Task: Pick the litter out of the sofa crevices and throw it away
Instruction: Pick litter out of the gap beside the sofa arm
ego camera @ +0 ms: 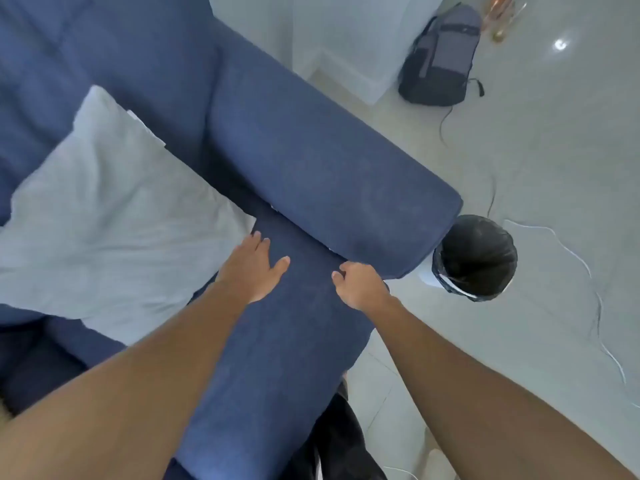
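Observation:
A blue fabric sofa fills the left and middle; its armrest (329, 174) runs diagonally and its seat cushion (277, 341) lies below. My left hand (252, 268) rests flat and open on the seat cushion beside the crevice. My right hand (360, 285) has its fingers curled at the crevice where the seat meets the armrest; whether it holds anything is hidden. Small white bits (330, 250) show in the crevice just above it. A bin lined with a black bag (476, 258) stands on the floor at the armrest's end.
A light grey pillow (110, 220) lies on the seat at left. A grey backpack (440, 57) leans by a white wall corner at the back. White and dark cables (585, 271) trail across the grey tiled floor at right.

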The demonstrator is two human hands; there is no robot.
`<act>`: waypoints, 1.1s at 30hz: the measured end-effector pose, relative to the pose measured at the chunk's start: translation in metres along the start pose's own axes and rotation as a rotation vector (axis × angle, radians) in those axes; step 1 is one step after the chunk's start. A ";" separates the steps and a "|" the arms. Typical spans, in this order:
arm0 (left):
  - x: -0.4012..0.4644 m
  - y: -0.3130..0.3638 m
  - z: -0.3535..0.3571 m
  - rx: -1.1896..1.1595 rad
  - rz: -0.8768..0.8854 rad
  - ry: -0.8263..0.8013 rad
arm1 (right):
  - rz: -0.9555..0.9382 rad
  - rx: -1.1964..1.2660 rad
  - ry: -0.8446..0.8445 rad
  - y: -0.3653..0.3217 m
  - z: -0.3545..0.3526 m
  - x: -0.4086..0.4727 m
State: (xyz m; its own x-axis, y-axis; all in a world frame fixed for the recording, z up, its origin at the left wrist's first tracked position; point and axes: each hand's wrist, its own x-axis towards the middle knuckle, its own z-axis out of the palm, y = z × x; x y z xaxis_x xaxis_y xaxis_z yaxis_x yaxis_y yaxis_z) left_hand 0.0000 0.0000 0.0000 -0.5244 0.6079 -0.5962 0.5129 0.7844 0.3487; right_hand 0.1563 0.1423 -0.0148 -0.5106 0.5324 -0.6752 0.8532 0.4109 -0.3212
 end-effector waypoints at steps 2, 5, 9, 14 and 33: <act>0.026 -0.007 0.027 0.053 0.029 -0.010 | -0.002 -0.104 -0.024 0.019 0.031 0.018; 0.062 -0.013 0.067 0.107 0.106 0.021 | -0.061 -0.198 -0.007 0.053 0.083 0.035; 0.109 -0.018 0.117 0.232 0.324 0.170 | -0.127 -0.244 0.098 0.077 0.142 0.045; 0.134 -0.044 0.176 0.423 0.439 0.324 | -0.179 -0.274 0.264 0.088 0.172 0.057; 0.132 -0.061 0.195 0.348 0.473 0.451 | 0.034 -0.119 0.619 0.063 0.126 0.119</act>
State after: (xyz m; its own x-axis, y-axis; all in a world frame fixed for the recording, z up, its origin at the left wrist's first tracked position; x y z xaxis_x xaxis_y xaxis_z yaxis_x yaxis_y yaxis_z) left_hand 0.0322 0.0083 -0.2405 -0.3839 0.9216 -0.0579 0.8999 0.3874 0.2002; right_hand 0.1629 0.1379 -0.1988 -0.4810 0.8615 -0.1624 0.8704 0.4472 -0.2059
